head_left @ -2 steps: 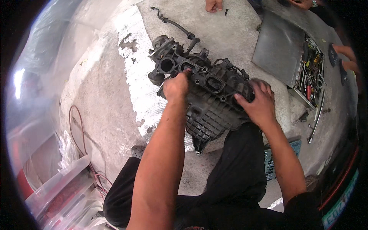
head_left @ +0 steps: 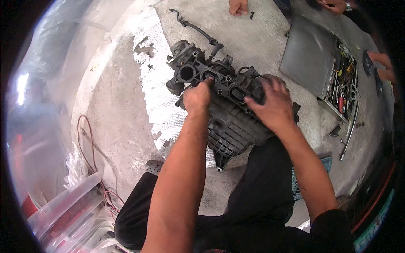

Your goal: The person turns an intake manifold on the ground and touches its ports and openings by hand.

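Note:
A black plastic engine intake manifold (head_left: 232,126) lies tilted on the floor in front of my knees, its row of ports upward and its ribbed body toward me. My left hand (head_left: 197,98) is closed round its flange edge, the thumb at the second port from the left and the other fingers mostly hidden. My right hand (head_left: 272,101), slightly blurred, lies over the right part of the manifold. Its fingers are spread and the thumb is beside an oval port (head_left: 238,92). A black hose (head_left: 198,30) extends from the manifold's far side.
A torn silvery sheet (head_left: 154,92) lies partly under the manifold. To the right stands an open metal toolbox (head_left: 333,107) full of tools, a long wrench (head_left: 349,137) beside it. Another person's hand (head_left: 238,6) is at the far edge. Plastic bins (head_left: 63,206) stand lower left.
My right hand has slid left along the manifold, uncovering its right end. My left hand keeps its place at the port. The whole view has shifted slightly.

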Available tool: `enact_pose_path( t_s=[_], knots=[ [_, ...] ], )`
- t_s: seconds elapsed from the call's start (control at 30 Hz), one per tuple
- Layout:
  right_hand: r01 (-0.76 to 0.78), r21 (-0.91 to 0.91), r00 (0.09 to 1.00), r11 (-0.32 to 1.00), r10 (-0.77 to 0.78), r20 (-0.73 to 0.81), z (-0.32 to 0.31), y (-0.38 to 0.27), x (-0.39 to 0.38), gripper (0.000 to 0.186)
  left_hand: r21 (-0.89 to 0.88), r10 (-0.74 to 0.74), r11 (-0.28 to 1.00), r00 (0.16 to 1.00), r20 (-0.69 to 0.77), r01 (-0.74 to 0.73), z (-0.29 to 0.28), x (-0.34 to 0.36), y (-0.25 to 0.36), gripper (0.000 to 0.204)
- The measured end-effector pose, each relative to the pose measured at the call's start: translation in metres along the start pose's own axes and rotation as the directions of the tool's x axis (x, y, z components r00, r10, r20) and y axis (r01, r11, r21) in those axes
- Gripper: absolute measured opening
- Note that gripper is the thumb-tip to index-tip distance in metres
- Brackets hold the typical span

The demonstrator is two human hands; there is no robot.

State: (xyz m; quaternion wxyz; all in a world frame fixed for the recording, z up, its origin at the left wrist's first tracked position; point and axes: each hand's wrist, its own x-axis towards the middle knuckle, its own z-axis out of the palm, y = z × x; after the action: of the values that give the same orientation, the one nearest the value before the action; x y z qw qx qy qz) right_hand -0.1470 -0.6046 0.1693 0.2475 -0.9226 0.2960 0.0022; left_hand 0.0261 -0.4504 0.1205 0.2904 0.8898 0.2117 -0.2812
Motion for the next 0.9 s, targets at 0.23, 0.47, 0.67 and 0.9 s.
enact_pose_path(
  t_s=[0.23, 0.47, 0.67, 0.9],
  knots=[
    [0.375, -0.049, 0.921, 0.926, -0.378, -0.093, 0.042, -0.013, -0.013, 0.041, -0.034, 0.026, 0.999, 0.999, -0.033, -0.027, 0.004, -0.017, 0.008, 0.070],
    [0.355, 0.035, 0.931, 0.934, -0.350, -0.099, 0.045, -0.019, -0.014, 0.029, -0.048, 0.069, 0.996, 0.998, -0.012, -0.070, -0.007, -0.011, 0.000, 0.073],
    [0.342, 0.008, 0.934, 0.940, -0.339, -0.111, 0.043, -0.012, -0.011, 0.026, 0.208, 0.490, 0.858, 0.870, -0.062, -0.469, -0.026, -0.056, -0.024, 0.068],
    [0.354, 0.015, 0.924, 0.935, -0.347, -0.161, 0.049, -0.016, -0.008, 0.026, 0.633, 0.589, 0.397, 0.713, 0.380, -0.665, -0.044, -0.059, -0.009, 0.065]
  ],
)
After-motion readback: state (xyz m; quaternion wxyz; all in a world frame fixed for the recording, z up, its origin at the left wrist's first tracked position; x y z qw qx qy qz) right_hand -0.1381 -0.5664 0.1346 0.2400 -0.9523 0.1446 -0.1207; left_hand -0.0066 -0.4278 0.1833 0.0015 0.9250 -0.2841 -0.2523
